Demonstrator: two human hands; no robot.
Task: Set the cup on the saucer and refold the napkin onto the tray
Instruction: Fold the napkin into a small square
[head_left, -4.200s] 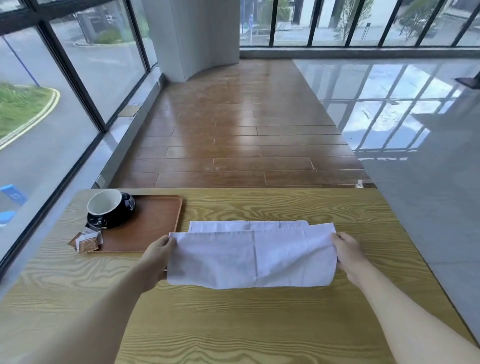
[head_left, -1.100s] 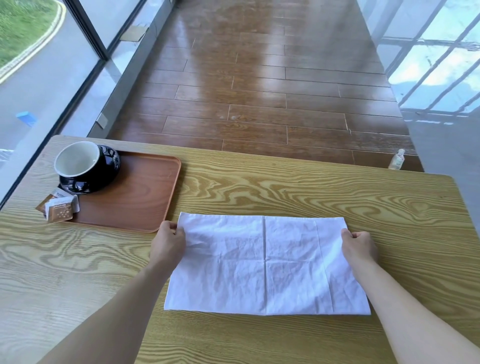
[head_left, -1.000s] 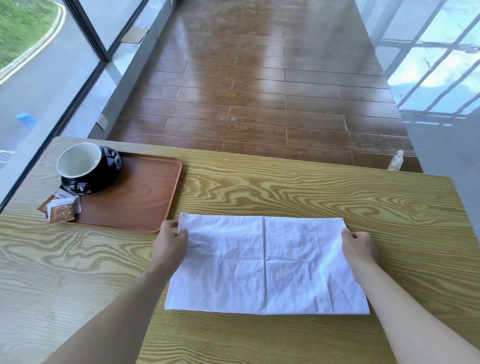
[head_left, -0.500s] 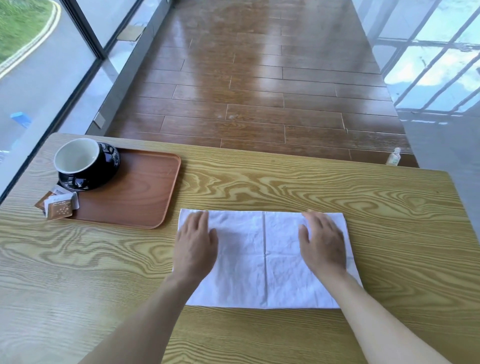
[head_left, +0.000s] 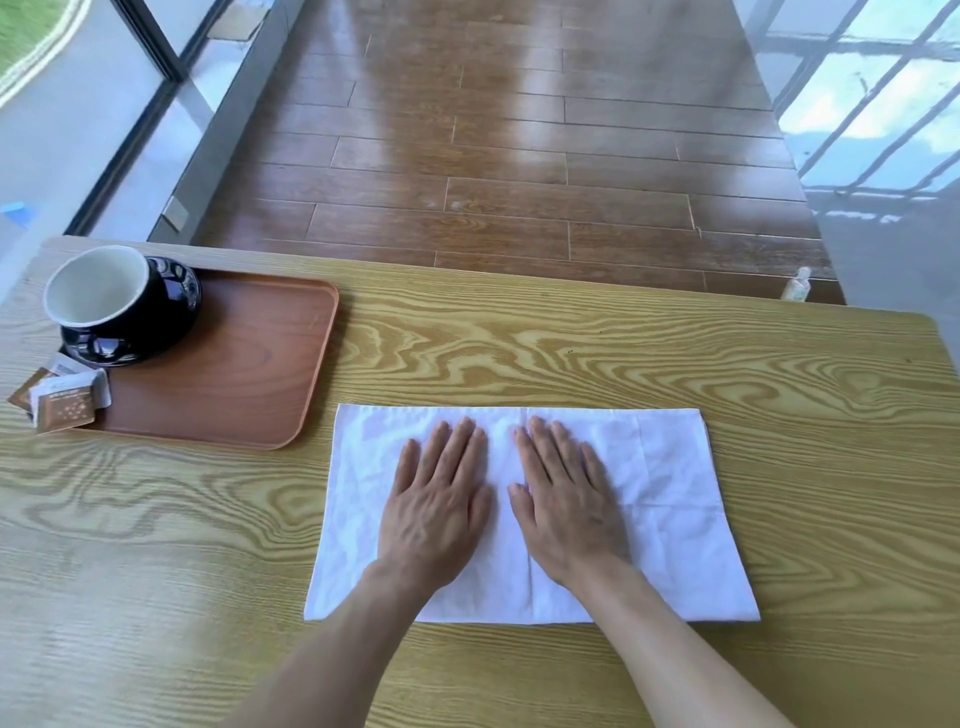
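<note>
A white napkin (head_left: 670, 499), folded into a wide rectangle with creases across it, lies flat on the yellow wood-grain table (head_left: 519, 343), just to the right of the tray and not on it. Both hands lie palm down on the middle of the cloth, side by side and close together without touching. The left hand (head_left: 436, 504) has its fingers straight and lightly spread, the tips reaching toward the napkin's far edge. The right hand (head_left: 563, 506) lies the same way, its fingers straight and fanned a little to the left. Neither grip is closed round anything: both are spread flat and pressing on the fabric. The 2 bare forearms run from the near edge of the view up onto the cloth, covering part of its near half.

The brown wooden tray (head_left: 249, 374) sits at the left of the table, its near right corner just beside the napkin's far left corner, with a narrow strip of table between them. At the tray's far left end a black saucer (head_left: 182, 291) carries a black cup (head_left: 104, 296) with a white inside; the cup stands upright on the saucer and looks empty. Small paper sachets (head_left: 65, 402), brown and white, lie over the tray's near left edge, partly on the tray and partly on the table.

Beyond the table lies a dark wooden plank floor (head_left: 519, 156). A small clear bottle (head_left: 797, 286) shows just past the table's far right edge. Tall windows (head_left: 62, 114) run along the left.
</note>
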